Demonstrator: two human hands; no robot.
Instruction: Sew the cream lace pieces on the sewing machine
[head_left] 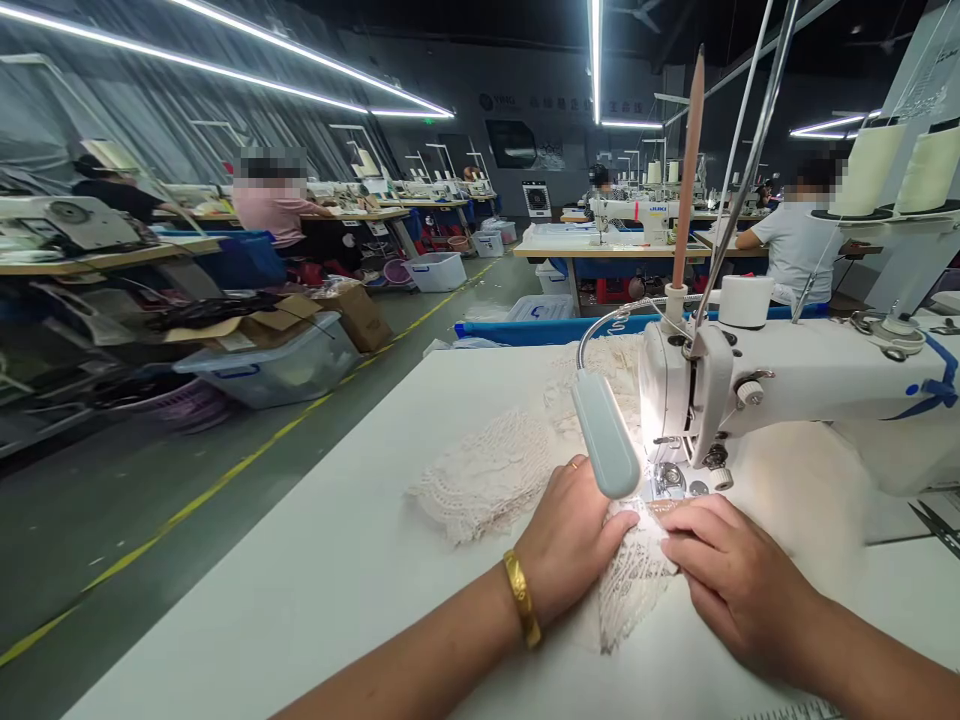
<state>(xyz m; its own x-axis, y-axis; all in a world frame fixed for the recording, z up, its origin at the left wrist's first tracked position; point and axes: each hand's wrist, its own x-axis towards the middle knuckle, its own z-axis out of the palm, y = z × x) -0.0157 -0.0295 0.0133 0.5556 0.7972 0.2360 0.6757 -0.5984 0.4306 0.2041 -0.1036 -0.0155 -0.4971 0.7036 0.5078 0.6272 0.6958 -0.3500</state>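
Two bare hands work at one sewing machine (825, 375) on a white bench (300, 600). One piece of lace (634, 590) lies between them, just in front of the needle area, its pointed end toward the person. The left hand (566, 535) lies palm down, its thumb on the lace; the lamp hides some of its fingers, so I cannot tell whether it grips. It wears one ring (575, 463), and one gold bracelet (523, 598) circles the wrist. The right hand (739, 565) has its fingers bent, the tips at the lace's other edge; whether they pinch it, I cannot tell.

One grey lamp (606, 435) hangs over the left hand's fingers on a bent metal neck. More lace (487, 475) lies heaped left of the machine, how many pieces I cannot count. Two large thread cones (868, 170) stand at upper right, one white spool (746, 300) sits on top of the machine, and one brown pencil (688, 170) stands upright near its head. One pair of scissors (937, 530) is partly in view at the right edge, and one ruler (795, 711) at the bottom. Beyond, three people show clearly: one pink top (266, 205), one dark (116, 195), one white (802, 245).
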